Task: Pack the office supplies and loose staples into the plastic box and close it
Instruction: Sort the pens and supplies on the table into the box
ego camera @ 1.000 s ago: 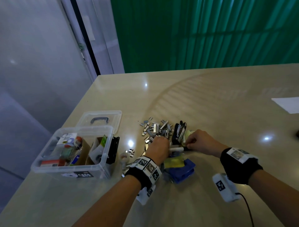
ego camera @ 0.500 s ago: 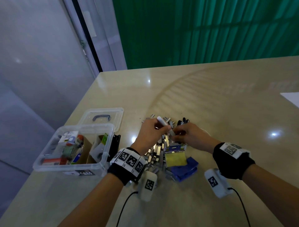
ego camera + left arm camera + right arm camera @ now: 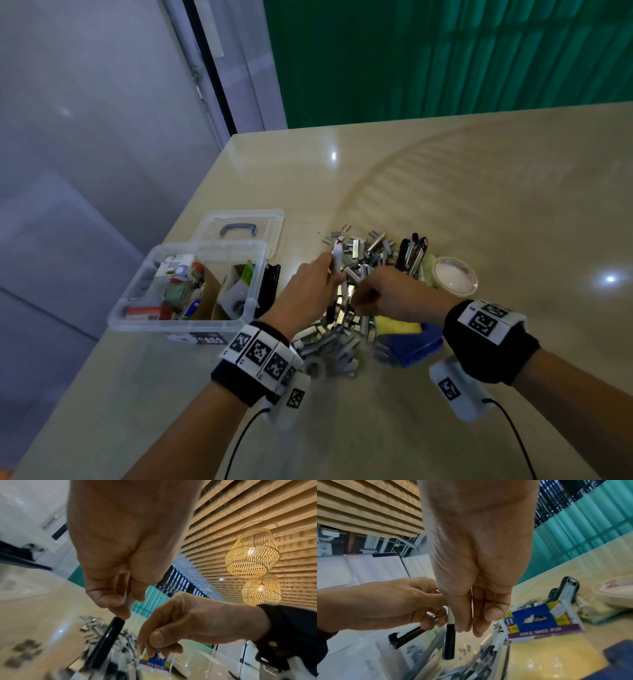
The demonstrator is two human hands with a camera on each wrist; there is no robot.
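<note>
Glossy beige tabletop fills most of the room's near side, catching a few bright spots of ceiling light, with a green corrugated wall behind it and pale grey panels off to the left. From the wrist views, a slatted wooden ceiling carries two woven basket lamps. Near the table's left edge sits the clear plastic box, open and already part filled, its lid lying flat just behind it. To its right spreads a heap of loose staples, with a black stapler, a roll of tape and a yellow sticky-note pad around it. The left hand grips a white marker with a black cap above the heap. The right hand hangs beside it, fingers curled; whether it pinches anything, I cannot tell.
</note>
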